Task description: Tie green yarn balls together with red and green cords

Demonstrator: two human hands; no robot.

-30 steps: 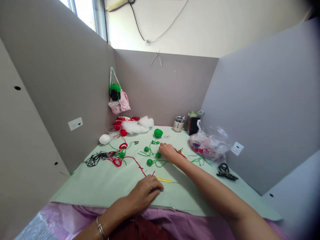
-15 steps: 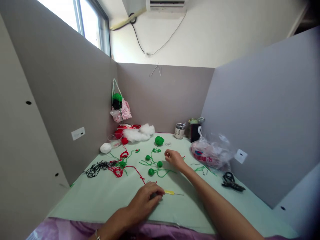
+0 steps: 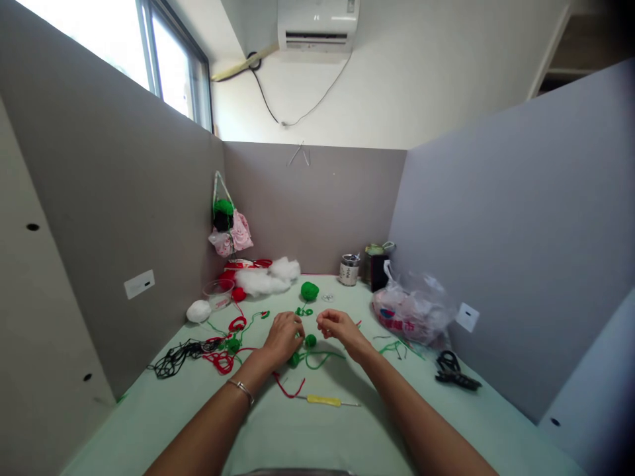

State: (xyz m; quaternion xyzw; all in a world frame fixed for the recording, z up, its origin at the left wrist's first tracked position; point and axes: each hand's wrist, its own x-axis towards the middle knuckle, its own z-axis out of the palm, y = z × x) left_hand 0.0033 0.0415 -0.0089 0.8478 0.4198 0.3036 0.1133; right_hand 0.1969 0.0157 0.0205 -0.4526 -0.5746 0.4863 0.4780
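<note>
My left hand (image 3: 284, 338) is over the small green crocheted balls, palm down with its fingers curled. It covers part of one green ball (image 3: 294, 360), and whatever is under its fingertips is hidden. Just right of it, my right hand (image 3: 341, 330) has thumb and forefinger pinched together; anything between them is too small to make out. Another small green ball (image 3: 310, 340) sits between the hands, with a green yarn tail (image 3: 325, 358) curling below. Closer to me lies a crochet hook (image 3: 323, 400) with a yellow handle, beside a red yarn strand (image 3: 290, 391).
A green yarn ball (image 3: 309, 291) sits behind my hands. To the left are tangled black cord (image 3: 181, 357), red loops (image 3: 221, 361), a white yarn ball (image 3: 198, 311) and white stuffing (image 3: 262, 280). A plastic bag (image 3: 414, 307), black-handled scissors (image 3: 454, 371) and a can (image 3: 349, 270) are rightward.
My left hand has left the crochet hook and moved forward to the green balls, uncovering the hook's handle. My right hand stays beside the balls, its fingertips now pinched. The view has tilted up.
</note>
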